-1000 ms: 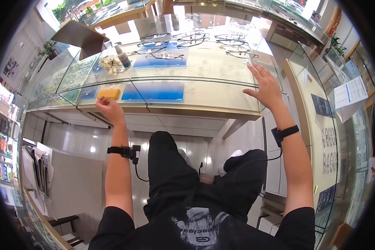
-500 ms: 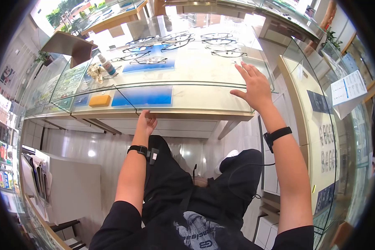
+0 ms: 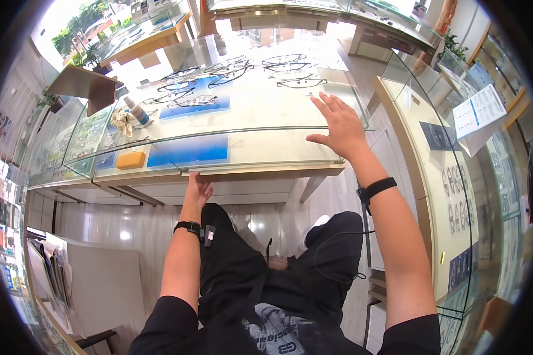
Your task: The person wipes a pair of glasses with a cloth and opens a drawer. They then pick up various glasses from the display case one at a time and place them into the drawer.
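My left hand (image 3: 198,188) is at the front edge of the glass display counter (image 3: 266,172), thumb tip right at the wooden rim and fingers loosely curled apart below it. Over the right end of the glass top (image 3: 278,112), my right hand (image 3: 342,130) is open, palm down with fingers spread. Beyond it lie several pairs of eyeglasses (image 3: 298,81). More eyeglass frames (image 3: 190,100) rest at the left, some over a blue sheet (image 3: 219,105). Behind the counter's front glass are another blue sheet (image 3: 189,150) and a yellow-orange case (image 3: 131,160).
A spray bottle (image 3: 137,111) and a crumpled cloth (image 3: 122,121) stand on the left of the counter. A brown stand (image 3: 86,86) is farther left. To the right runs another glass case (image 3: 417,160) with eyeglasses and a folded white card (image 3: 479,118). A pale cabinet (image 3: 103,284) is at lower left.
The view has shifted, so the counter appears lower and farther left. My left hand stays at the front edge and my right hand stays spread over the glass.
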